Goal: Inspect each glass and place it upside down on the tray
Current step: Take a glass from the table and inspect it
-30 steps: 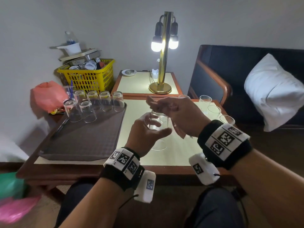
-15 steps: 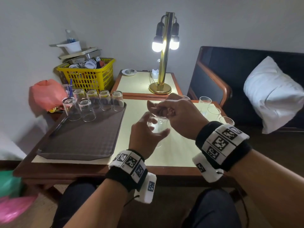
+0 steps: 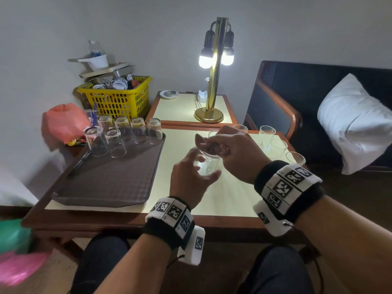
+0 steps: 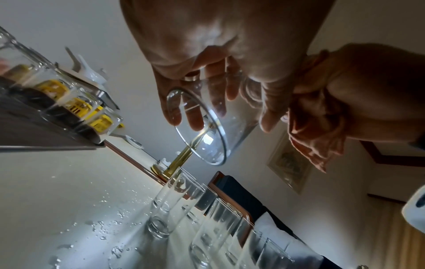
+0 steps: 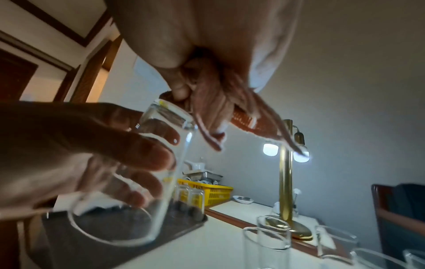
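My left hand [image 3: 203,166] grips a clear glass [image 3: 210,169] above the pale table, mouth down and tilted; the right wrist view shows its thick base up and the fingers [image 5: 147,156] wrapped round its wall. My right hand [image 3: 214,146] sits right over the base and holds a bunched orange cloth [image 4: 315,138] in curled fingers [image 5: 214,116]. On the brown tray [image 3: 106,185] at the left, several glasses [image 3: 118,139] stand upside down along the far edge. Several more upright glasses [image 3: 275,145] stand at the table's right side.
A brass lamp [image 3: 212,98] is lit on the far side table. A yellow basket [image 3: 118,98] and an orange bag [image 3: 63,122] sit beyond the tray. Water drops [image 4: 103,227] lie on the tabletop. A dark sofa with a white pillow [image 3: 356,124] is at the right.
Both hands stay together on the glass, shifted only slightly. The right hand with the cloth remains at the glass's upper end.
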{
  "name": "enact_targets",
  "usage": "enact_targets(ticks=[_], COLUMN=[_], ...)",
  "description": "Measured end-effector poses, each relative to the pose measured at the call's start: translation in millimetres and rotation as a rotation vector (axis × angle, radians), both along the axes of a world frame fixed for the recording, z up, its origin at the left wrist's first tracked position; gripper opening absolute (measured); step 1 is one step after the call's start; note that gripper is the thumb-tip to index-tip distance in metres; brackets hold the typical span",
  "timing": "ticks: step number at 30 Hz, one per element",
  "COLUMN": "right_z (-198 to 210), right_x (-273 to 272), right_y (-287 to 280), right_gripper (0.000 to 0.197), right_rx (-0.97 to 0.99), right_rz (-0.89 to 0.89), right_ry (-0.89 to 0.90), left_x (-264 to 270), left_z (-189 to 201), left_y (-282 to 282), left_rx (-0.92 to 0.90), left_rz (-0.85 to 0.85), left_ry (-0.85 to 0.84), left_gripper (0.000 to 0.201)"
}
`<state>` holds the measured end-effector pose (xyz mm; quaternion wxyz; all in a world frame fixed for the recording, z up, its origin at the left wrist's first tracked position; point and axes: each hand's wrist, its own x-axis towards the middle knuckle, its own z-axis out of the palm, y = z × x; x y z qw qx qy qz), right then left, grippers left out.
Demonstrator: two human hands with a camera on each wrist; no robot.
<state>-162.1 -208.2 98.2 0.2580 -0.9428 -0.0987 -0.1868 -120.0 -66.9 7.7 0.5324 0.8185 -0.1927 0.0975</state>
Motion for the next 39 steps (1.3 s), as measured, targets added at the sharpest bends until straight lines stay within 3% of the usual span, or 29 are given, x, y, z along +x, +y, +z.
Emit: enact_targets(ticks=[19,30,35,39], right_z=[-10,-16,-19,-17], right_x=[0,5,0,3], right_y=[-2,-16,-10,-20], right_gripper=[0.033,0.032,0.029,0.028], right_rx=[0.041,-0.026,0.024,-0.065], right_rz=[0.068,0.0,0.101,0.013], right_ry=[-0.02,-0.038,-0.059,-0.078], left_x=[5,-3,-2,-10], left_z=[-5,-8,-10,-9], left_y=[7,-3,-2,-11], left_rx=[-0.03,-0.033,-0.056,-0.063], left_rz=[0.026,0.015,0.032,0.015], left_ry=[0.023,0.045,0.078,0.087], left_gripper=[0.063,0.066,0.06,0.063])
